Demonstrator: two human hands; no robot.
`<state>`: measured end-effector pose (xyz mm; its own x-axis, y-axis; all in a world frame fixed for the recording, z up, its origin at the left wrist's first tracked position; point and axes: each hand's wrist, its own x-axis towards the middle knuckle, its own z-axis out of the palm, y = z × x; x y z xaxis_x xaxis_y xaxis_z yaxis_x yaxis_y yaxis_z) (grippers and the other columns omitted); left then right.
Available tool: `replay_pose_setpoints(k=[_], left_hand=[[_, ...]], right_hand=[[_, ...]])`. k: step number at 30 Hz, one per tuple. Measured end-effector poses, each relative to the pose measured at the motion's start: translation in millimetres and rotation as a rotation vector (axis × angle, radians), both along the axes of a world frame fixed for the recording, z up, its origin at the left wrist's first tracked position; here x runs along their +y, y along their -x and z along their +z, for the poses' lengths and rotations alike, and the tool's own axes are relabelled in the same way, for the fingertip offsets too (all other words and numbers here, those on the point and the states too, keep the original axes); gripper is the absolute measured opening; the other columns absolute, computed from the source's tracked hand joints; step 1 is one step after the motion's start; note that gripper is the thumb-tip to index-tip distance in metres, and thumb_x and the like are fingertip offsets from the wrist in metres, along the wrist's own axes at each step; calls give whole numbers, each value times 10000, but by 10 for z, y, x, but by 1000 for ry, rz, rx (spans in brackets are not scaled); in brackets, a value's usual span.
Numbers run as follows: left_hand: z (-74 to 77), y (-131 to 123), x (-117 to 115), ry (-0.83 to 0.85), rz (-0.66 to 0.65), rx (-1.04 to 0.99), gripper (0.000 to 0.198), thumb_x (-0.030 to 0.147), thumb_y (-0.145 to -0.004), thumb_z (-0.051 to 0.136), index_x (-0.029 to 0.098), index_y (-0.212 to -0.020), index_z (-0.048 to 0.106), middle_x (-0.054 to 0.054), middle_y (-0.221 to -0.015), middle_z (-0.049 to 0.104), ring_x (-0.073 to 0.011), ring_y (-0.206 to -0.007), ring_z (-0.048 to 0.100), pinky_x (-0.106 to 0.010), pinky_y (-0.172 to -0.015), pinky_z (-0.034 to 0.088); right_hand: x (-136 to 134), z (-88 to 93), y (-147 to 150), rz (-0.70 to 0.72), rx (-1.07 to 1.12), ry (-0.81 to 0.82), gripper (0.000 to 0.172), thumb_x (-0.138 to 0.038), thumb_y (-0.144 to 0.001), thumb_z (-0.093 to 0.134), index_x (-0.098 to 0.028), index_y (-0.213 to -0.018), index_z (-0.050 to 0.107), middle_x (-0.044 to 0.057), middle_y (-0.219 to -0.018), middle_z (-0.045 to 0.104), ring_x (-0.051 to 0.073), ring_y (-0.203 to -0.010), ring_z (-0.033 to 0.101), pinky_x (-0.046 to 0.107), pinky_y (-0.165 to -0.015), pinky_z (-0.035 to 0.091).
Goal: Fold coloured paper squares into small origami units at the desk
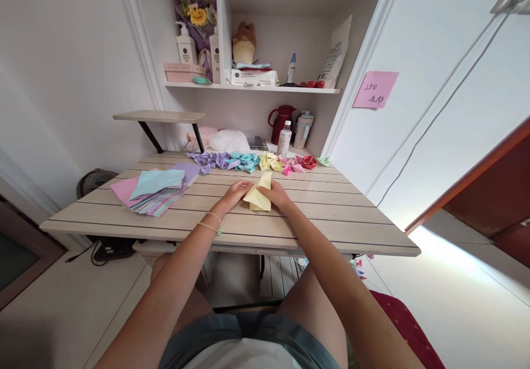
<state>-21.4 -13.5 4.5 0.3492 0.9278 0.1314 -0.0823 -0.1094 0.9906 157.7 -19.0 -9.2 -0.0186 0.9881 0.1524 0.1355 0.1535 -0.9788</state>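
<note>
A partly folded yellow paper (pixel 259 195) lies on the wooden table (pixel 331 214) in front of me. My left hand (pixel 234 191) rests flat beside its left edge, fingers stretched toward it and touching it. My right hand (pixel 276 194) pinches the paper's right side, fingers closed on a raised flap. A stack of coloured paper sheets (pixel 155 191) sits to the left. A row of folded paper pieces (pixel 252 162), purple, blue, yellow, pink and red, lines the far side of the table.
Behind the row stand a red kettle (pixel 281 123), a small bottle (pixel 284 138) and a cup (pixel 303 128). A shelf (pixel 252 87) above holds bottles, boxes and a plush toy. A pink note (pixel 375 89) sticks on the right wall. Some paper pieces lie on the floor (pixel 358 267).
</note>
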Motion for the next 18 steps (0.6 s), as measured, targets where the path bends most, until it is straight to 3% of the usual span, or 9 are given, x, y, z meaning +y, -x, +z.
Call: replay_pose_setpoints(k=[5,11,15,18], left_hand=[[7,6,-24,29,-48,-33,445,376,-572,788,143,-910,616,-43,-749,676,-137,-630,606,-253,-611,460],[26,32,-36,14,-2,-59,465,307,-559,803,141,-937,590,-22,-709,661,-128,-624,607,-276,-657,474],[36,37,-39,31,11,-46,458,302,-562,804,141,-929,583,-25,-707,668,-134,-625,609,-281,-653,479],[42,39,-45,31,20,-42,447,296,-554,810,140,-910,590,-28,-697,676,-134,-619,611,-280,-652,483]], right_hand=[[-37,51,1,28,136,-65,463,-214,-605,631,-196,-1066,593,47,-992,658,188,-804,634,309,-689,531],[-97,99,17,83,244,-3,403,-145,-555,600,-169,-957,619,55,-924,671,197,-757,645,305,-664,532],[-115,123,35,155,264,-4,523,-93,-514,577,-192,-1025,618,50,-930,675,207,-776,641,320,-678,530],[-122,138,33,156,226,-29,495,-99,-506,582,-168,-992,644,62,-898,682,205,-755,632,310,-667,519]])
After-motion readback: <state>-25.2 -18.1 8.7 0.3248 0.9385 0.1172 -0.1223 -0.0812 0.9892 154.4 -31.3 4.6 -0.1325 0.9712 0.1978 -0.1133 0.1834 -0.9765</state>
